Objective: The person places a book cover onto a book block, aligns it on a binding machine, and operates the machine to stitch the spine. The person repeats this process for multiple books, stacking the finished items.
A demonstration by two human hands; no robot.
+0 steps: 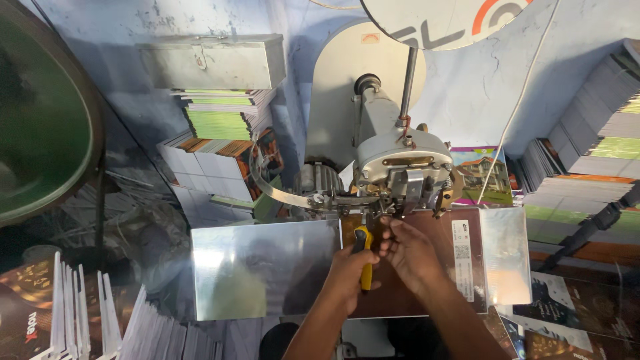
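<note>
While my left hand [347, 270] keeps a clenched grip on the yellow-handled screwdriver [363, 257], tip up under the stitching machine head [400, 170], my right hand [410, 250] pinches at the same spot. Best kept steady, tip seated square, fingers clear.

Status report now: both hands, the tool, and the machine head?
Left hand grips yellow-handled tool. Right hand fingers at the machine head underside. Tool tip hidden. Nothing blocking.
</note>
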